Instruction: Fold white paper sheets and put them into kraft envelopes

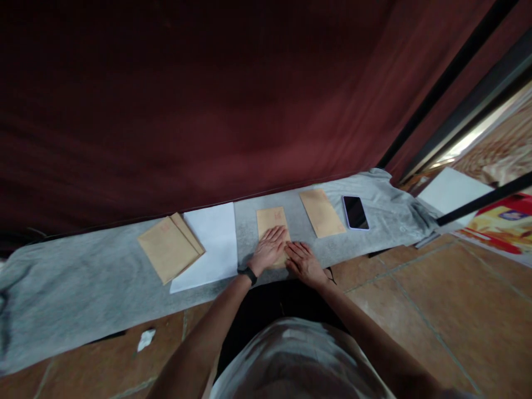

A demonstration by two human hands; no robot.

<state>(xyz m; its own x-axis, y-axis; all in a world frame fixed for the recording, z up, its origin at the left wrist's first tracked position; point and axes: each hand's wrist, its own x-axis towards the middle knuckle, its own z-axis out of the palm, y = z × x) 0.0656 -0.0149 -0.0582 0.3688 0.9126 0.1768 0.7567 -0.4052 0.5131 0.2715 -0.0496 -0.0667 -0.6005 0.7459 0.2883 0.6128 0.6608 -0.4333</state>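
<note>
- Your left hand (270,248) presses flat, fingers extended, on an envelope (269,217) around the middle of the cloth-covered table (91,277).
- Your right hand (306,267) is open too, fingertips at that envelope's right edge.
- To the right lie a second envelope (322,213) and a phone (356,213).
- To the left, stacked envelopes (168,249) partly overlap white paper (216,238).

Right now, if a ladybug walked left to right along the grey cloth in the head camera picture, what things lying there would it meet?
Left brown envelopes → white paper → middle brown envelope → right brown envelope → dark-screened phone.
</note>
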